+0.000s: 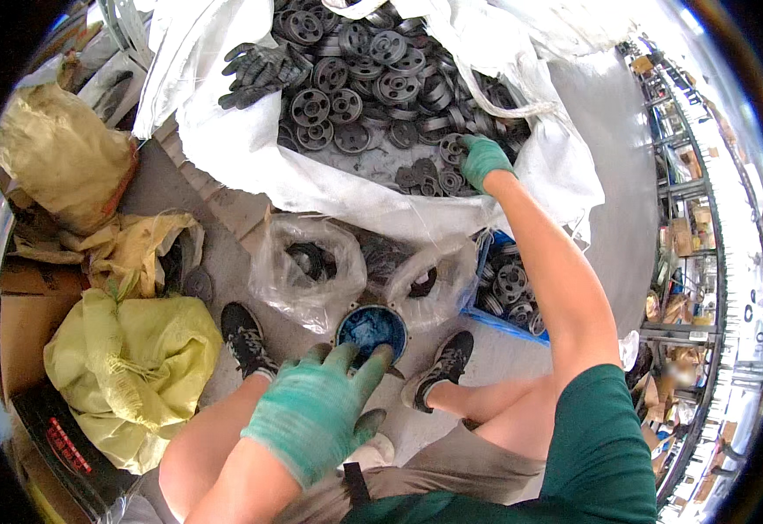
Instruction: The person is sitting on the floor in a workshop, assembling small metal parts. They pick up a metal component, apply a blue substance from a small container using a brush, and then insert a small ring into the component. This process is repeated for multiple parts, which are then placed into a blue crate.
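My right hand (486,160), in a green work glove, reaches into a large white woven bulk bag (233,157). Its closed fingertips grip a small black spoked wheel (451,148) at the bag's right side. Many similar black wheels (346,105) lie heaped in the bag around it. Nearer to me, my left hand (316,410), also gloved in green, has its fingers stretched and apart over the near edge of a round, blue-lined container (371,327). Nothing shows in its grasp, though the undersides of the fingers are hidden.
Two clear plastic bags (307,271) with dark parts stand between my feet and the bulk bag. A blue crate (477,301) of wheels sits at the right. A yellow sack (128,375) and a cardboard box (36,327) crowd the left. A black glove (259,74) lies on the bulk bag.
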The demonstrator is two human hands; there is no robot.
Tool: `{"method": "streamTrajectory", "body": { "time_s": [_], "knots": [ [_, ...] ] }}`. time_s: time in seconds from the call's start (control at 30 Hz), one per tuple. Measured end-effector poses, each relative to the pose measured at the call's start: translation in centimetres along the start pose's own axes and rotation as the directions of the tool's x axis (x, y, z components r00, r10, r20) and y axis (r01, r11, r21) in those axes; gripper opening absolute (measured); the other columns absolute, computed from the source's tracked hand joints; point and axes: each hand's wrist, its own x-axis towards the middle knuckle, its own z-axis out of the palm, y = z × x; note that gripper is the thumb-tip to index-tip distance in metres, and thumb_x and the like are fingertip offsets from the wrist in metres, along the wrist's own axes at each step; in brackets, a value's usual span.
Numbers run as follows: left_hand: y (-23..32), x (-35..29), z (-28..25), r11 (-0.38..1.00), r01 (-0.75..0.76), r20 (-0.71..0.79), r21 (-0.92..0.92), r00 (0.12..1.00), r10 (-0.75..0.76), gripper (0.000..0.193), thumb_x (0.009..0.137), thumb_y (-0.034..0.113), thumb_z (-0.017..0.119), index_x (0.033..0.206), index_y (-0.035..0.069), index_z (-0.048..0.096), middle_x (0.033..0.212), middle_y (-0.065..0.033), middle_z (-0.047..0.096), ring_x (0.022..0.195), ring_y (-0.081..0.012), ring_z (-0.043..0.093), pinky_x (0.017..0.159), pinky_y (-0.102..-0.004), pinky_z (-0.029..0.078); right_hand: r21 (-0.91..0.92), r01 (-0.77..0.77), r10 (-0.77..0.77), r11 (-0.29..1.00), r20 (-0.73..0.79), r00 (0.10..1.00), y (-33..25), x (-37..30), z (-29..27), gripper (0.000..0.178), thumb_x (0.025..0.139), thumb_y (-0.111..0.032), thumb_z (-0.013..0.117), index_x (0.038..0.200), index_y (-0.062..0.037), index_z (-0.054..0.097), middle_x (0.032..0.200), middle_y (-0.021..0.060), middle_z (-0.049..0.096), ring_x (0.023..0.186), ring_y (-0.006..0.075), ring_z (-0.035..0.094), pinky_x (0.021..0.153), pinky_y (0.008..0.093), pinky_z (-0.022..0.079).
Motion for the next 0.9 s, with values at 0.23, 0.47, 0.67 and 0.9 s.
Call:
{"method": "streamTrajectory", "body": {
  "time_s": [0.23, 0.47, 0.67, 0.9],
  "knots": [
    [-2.6, 0.6, -1.9, 0.997, 0.079, 0.019, -0.026, 0.997, -0.079, 0.071, 0.085, 0.036, 0.073, 0.146, 0.007, 0.05, 0.128, -0.0244, 0.061, 0.114, -0.0442, 0.059, 0.097, -0.051, 0.05, -0.198, 0.025, -0.017, 0.98, 0.041, 0.999, 3.2, 8.4, 6.3, 0.042, 0.098, -0.016, 0.047, 0.138, -0.0061, 0.057, 0.148, 0.0245, 0.052, 0.132, 0.0381, 0.056, 0.109, 0.0459, 0.047],
    [-4.7, 1.5, -1.9, 0.995, 0.098, -0.002, -0.008, 0.995, -0.098, 0.07, 0.084, 0.038, 0.074, 0.143, 0.007, 0.053, 0.128, -0.0242, 0.062, 0.115, -0.0458, 0.06, 0.099, -0.0532, 0.049, -0.367, 0.034, 0.019, 0.93, 0.141, 0.99, 0.9, 14.8, 10.8, 0.05, 0.103, -0.011, 0.037, 0.153, -0.0135, 0.044, 0.157, 0.018, 0.043, 0.141, 0.0359, 0.048, 0.115, 0.0451, 0.043],
    [-4.1, 2.1, -2.8, 0.995, 0.098, -0.002, -0.033, 0.995, -0.098, 0.07, 0.085, 0.04, 0.073, 0.143, 0.007, 0.053, 0.128, -0.0248, 0.062, 0.115, -0.0465, 0.06, 0.099, -0.0516, 0.049, -0.214, -0.127, 0.148, 0.969, 0.085, 0.985, -1.4, 12.7, 8.3, 0.046, 0.1, -0.021, 0.052, 0.145, -0.0118, 0.053, 0.144, 0.0165, 0.058, 0.13, 0.0369, 0.057, 0.106, 0.0464, 0.049],
    [-1.6, 1.6, -2.1, 0.974, 0.224, -0.17, -0.025, 0.959, -0.225, 0.088, 0.077, 0.034, 0.081, 0.151, 0.007, 0.041, 0.138, -0.0282, 0.054, 0.116, -0.0483, 0.059, 0.098, -0.0513, 0.05, 0.677, -0.054, 0.077, 0.734, -0.005, 0.997, -5.1, -2.3, -4.8, 0.038, 0.091, -0.02, 0.076, 0.118, 0.0042, 0.067, 0.104, 0.0145, 0.075, 0.092, 0.0204, 0.07, 0.082, 0.0328, 0.055]
  ]
}}
